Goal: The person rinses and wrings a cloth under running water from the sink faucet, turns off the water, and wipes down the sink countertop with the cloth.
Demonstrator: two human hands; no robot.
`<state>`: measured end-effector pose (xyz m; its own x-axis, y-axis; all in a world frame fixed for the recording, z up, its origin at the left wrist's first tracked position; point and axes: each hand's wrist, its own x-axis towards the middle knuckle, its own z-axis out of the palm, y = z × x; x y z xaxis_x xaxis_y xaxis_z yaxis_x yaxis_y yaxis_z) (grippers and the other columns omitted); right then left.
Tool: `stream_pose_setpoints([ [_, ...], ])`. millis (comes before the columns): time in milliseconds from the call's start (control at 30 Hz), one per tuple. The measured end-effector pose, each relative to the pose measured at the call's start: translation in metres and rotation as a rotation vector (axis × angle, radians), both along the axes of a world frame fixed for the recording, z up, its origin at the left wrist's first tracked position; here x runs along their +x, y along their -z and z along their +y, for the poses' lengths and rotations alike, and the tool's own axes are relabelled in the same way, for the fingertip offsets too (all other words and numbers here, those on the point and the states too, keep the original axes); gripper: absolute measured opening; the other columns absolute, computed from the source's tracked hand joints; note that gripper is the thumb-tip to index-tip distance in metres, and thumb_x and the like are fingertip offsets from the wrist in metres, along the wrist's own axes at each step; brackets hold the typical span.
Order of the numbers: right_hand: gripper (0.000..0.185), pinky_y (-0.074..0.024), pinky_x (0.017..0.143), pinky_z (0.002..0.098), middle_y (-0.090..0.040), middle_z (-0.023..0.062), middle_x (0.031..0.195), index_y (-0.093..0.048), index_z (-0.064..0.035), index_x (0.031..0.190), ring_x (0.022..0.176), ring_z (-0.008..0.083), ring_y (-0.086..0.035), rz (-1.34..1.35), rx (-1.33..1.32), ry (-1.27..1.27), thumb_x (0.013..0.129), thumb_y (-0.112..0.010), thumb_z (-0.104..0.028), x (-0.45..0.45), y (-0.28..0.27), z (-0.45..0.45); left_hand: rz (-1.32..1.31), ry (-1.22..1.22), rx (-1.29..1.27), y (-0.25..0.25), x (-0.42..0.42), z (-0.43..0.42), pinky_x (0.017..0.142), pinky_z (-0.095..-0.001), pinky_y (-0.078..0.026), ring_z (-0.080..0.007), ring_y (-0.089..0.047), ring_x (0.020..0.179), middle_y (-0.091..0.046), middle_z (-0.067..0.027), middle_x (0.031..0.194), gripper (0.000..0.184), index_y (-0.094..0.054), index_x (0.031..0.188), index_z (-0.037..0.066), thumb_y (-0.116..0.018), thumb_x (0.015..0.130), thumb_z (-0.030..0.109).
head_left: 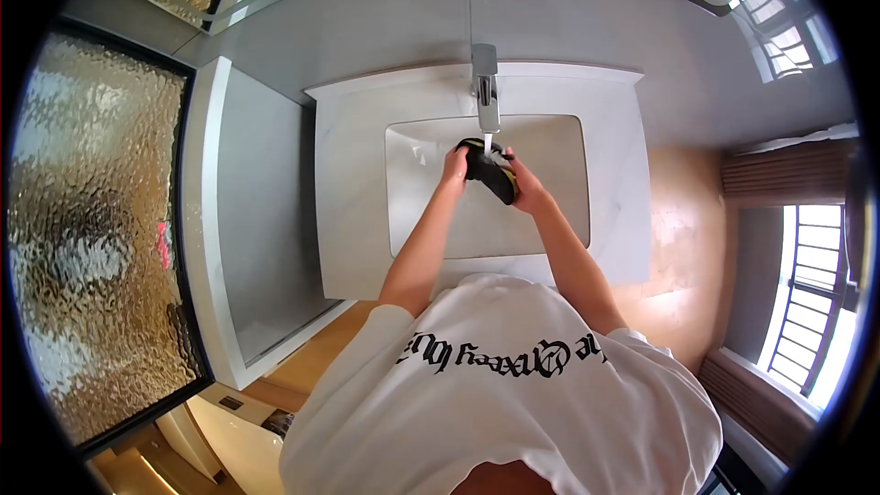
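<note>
A dark shoe-like item with a yellow edge is held over the white sink basin. My left hand grips its left end, fingers wrapped round it. On the right side, my right hand holds the other end, its fingers partly hidden. Water runs from the chrome faucet onto the item's upper part, between my two hands.
The basin is set in a white countertop with a raised back edge. A textured glass panel in a black frame stands at the left. Toward the right are a barred window and brown curtains.
</note>
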<state>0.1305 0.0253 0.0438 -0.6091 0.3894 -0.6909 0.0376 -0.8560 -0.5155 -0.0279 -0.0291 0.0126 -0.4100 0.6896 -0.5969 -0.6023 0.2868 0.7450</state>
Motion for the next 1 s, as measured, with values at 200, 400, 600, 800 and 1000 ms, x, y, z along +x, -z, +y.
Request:
stream_pose_setpoints([
  [200, 0.049, -0.053, 0.079, 0.0292, -0.067, 0.0031, 0.101, -0.061, -0.0058, 0.116, 0.082, 0.0128, -0.065, -0.002, -0.027, -0.021, 0.093, -0.056, -0.049, -0.011, 0.026, -0.02, 0.435, 0.087, -0.224, 0.009, 0.01, 0.024, 0.078, -0.043, -0.048, -0.0364, -0.063, 0.088, -0.064, -0.0257, 0.096, 0.041, -0.059, 0.106, -0.009, -0.047, 0.089, 0.027],
  [400, 0.02, -0.0538, 0.079, 0.031, -0.066, 0.0033, 0.1, -0.061, -0.008, 0.11, 0.087, 0.0162, -0.065, -0.046, 0.154, 0.034, 0.094, -0.059, -0.019, -0.012, 0.007, -0.006, 0.513, 0.049, -0.133, -0.003, 0.008, 0.013, 0.074, -0.0417, -0.048, -0.0334, -0.064, 0.086, -0.067, -0.0219, 0.091, 0.037, -0.063, 0.1, -0.007, -0.052, 0.088, 0.027],
  [600, 0.03, -0.0509, 0.089, 0.0344, -0.06, 0.0095, 0.115, -0.053, -0.0082, 0.125, 0.104, 0.0205, -0.06, 0.102, 0.067, 0.271, 0.096, -0.05, -0.005, 0.005, -0.011, 0.013, -0.112, 0.168, 0.036, 0.002, -0.017, -0.026, 0.065, -0.0333, -0.054, -0.017, -0.063, 0.074, -0.064, -0.0062, 0.087, 0.036, -0.063, 0.106, 0.003, -0.067, 0.085, 0.033],
  [800, 0.039, -0.0497, 0.092, 0.0336, -0.061, 0.0107, 0.117, -0.046, -0.0101, 0.137, 0.103, 0.0214, -0.061, 0.131, 0.2, 0.299, 0.098, -0.046, -0.008, 0.002, -0.035, 0.007, 0.209, -0.009, -0.195, 0.003, 0.005, -0.034, 0.079, -0.0369, -0.051, -0.0177, -0.063, 0.086, -0.065, -0.0077, 0.098, 0.048, -0.062, 0.111, 0.005, -0.064, 0.087, 0.046],
  [1000, 0.044, -0.0477, 0.088, 0.0276, -0.061, 0.0081, 0.116, -0.046, -0.006, 0.138, 0.102, 0.0153, -0.06, 0.124, 0.468, 0.025, 0.096, -0.053, -0.011, -0.005, -0.042, -0.018, -0.509, 0.083, 0.28, -0.047, 0.033, -0.018, 0.099, -0.042, -0.041, -0.0258, -0.054, 0.113, -0.056, -0.0101, 0.122, 0.061, -0.047, 0.127, 0.006, -0.062, 0.088, 0.05],
])
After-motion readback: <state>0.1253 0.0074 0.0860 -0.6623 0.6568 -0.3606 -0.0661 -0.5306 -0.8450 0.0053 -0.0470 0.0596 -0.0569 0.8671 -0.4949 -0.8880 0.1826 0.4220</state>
